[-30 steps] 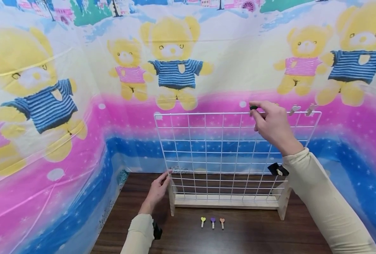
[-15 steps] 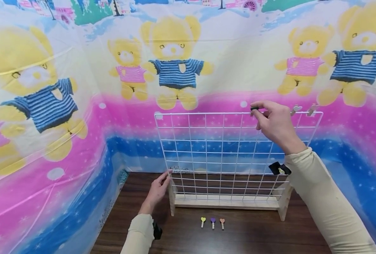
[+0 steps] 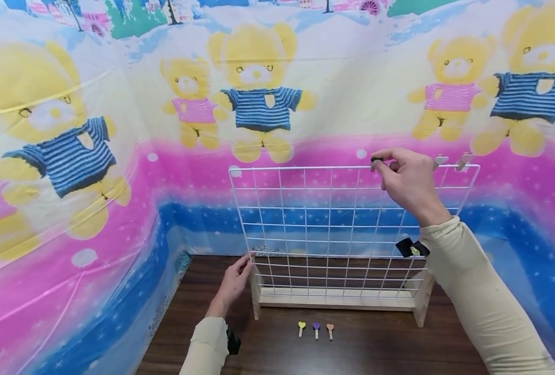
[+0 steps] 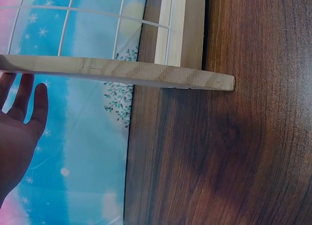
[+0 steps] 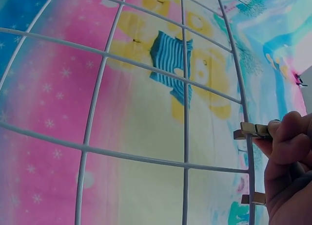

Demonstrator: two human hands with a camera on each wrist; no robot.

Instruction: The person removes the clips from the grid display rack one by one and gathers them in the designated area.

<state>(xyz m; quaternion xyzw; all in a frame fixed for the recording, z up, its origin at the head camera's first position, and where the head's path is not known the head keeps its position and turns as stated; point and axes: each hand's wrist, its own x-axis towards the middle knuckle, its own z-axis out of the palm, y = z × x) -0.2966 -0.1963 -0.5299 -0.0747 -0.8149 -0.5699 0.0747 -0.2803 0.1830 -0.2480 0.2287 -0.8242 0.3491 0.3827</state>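
The right hand (image 3: 408,179), as we look from the head, pinches a dark clip (image 3: 377,159) between thumb and forefinger, up at the top rail of a white wire grid (image 3: 329,225), right of the rail's middle. Two pale heart clips (image 3: 440,160) sit on that same rail, farther right toward the corner. We see the left hand (image 3: 232,281) low at the grid's left side, its fingers extended and loose, the forefinger reaching the frame's edge. The grid stands upright in a wooden stand (image 3: 338,302) on a dark brown counter (image 3: 361,354). Before the stand lie, in a row from left to right, a yellow clip (image 3: 301,328), a purple clip (image 3: 316,330) and an orange clip (image 3: 330,331). Behind everything hangs a cloth (image 3: 347,78) printed with bears.

From the left wrist, we find that hand's fingers parted and nearly straight, their tips at the stand's wooden upright; we cannot tell how firmly they press.

From the right wrist, we see the dark clip's wooden end lying across the outer wire, thumb and finger squeezing the other end. Another clip (image 5: 254,199) sits on that wire, apart from it.
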